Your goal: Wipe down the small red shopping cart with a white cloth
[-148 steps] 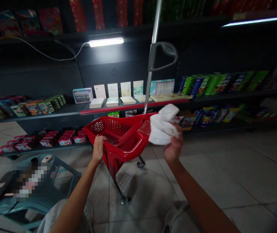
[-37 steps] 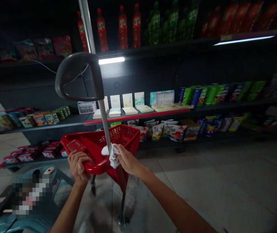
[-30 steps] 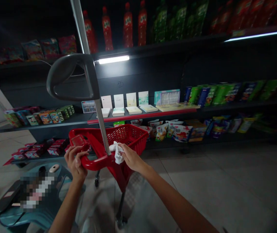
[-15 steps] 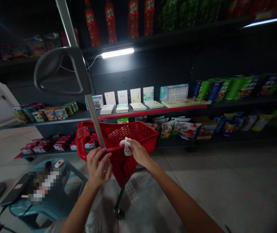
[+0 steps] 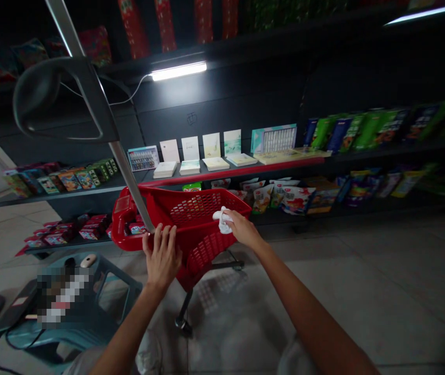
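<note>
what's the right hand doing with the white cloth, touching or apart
Touching. The head view shows the right hand gripping the white cloth, which sticks out bunched from its fingers.

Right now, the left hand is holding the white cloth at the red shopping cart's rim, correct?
Not quite, wrong hand: the head view shows the right hand holding the white cloth at the red shopping cart's rim.

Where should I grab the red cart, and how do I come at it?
Probably by the push bar at the left end of the red cart, from the near side, left of the metal pole: its loop is open behind, leaving room to wrap around.
</note>
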### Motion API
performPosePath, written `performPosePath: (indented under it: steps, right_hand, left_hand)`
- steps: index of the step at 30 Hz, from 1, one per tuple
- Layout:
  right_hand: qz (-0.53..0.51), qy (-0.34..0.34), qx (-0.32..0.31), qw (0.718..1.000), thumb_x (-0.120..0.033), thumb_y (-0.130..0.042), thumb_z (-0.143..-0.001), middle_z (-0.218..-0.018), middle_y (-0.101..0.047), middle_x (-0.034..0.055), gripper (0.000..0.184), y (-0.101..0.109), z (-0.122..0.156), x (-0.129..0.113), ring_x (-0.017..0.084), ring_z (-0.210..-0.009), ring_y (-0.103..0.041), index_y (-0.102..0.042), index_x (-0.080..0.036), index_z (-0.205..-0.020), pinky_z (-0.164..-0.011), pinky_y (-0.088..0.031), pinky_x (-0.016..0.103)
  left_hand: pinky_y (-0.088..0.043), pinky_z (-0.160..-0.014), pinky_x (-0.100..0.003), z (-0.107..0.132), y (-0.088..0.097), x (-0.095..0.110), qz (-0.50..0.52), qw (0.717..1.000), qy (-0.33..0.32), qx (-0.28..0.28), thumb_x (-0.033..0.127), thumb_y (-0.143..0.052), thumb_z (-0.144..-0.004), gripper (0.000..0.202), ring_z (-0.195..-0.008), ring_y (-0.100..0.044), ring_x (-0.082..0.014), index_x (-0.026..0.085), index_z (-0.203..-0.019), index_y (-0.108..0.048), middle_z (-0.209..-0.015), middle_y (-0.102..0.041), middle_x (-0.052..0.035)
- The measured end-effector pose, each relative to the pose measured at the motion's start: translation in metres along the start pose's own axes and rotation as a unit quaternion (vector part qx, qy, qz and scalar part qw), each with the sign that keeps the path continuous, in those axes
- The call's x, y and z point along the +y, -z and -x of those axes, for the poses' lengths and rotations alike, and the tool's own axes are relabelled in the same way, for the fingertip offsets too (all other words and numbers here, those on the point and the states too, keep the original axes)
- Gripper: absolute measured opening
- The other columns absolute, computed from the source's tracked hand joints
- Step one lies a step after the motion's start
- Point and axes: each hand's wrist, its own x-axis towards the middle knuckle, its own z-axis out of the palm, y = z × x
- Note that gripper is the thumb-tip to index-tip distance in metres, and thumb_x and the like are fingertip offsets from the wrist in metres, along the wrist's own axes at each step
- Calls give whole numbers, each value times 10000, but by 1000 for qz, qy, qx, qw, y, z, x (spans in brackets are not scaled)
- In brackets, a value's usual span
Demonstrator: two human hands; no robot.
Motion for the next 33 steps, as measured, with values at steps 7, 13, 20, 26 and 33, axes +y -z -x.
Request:
performPosePath:
  steps: [7, 13, 20, 26, 33]
  right_hand:
    - [67, -76, 86, 991, -259, -426, -1022, -1364, -619, 108, 406, 12, 4, 51, 247, -1261, -573, -564, -236, -1404, -1045, -466, 360]
    - [101, -100, 103, 985, -260, -410, -1012, -1295, -645, 130, 422, 18, 6, 81, 286, -1209, -547, -566, -202, -1399, -1020, -467, 407]
    - [77, -95, 109, 987, -225, -394, -1003, -1304, -635, 147, 462, 15, 5, 97, 275, -1217, -546, -552, -162, -1432, -1054, -456, 401]
    - [37, -94, 139, 985, -182, -421, -961, -1263, -634, 146, 462, 14, 5, 99, 256, -1186, -561, -592, -170, -1390, -1059, -455, 392]
    - [33, -196, 280, 939, -258, -484, -909, -1223, -562, 169, 420, 0, 13, 98, 304, -1166, -542, -599, -177, -1305, -1050, -444, 449]
  left_hand:
    - [-202, -1213, -586, -10, 1, -11, 3, 1000, -22, -2, 199, -527, -974, 493, -1346, -528, -318, 263, -1462, -557, -1382, -671, -112]
    - [-227, -1206, -583, -20, -1, -24, 20, 998, -58, -12, 224, -541, -981, 473, -1387, -496, -312, 291, -1448, -577, -1419, -645, -108]
    - [-334, -1186, -544, -24, -1, -52, 80, 991, 0, 110, 299, -599, -955, 416, -1458, -399, -333, 269, -1368, -642, -1539, -447, -155]
    - [-29, -1213, -713, -30, 2, -56, -5, 998, 48, 51, 363, -578, -981, 566, -1438, -387, -347, 311, -1535, -476, -1408, -570, -141]
    - [-146, -1194, -645, -36, -4, -60, -3, 999, 32, 21, 291, -512, -996, 528, -1349, -430, -329, 345, -1522, -504, -1345, -625, -126]
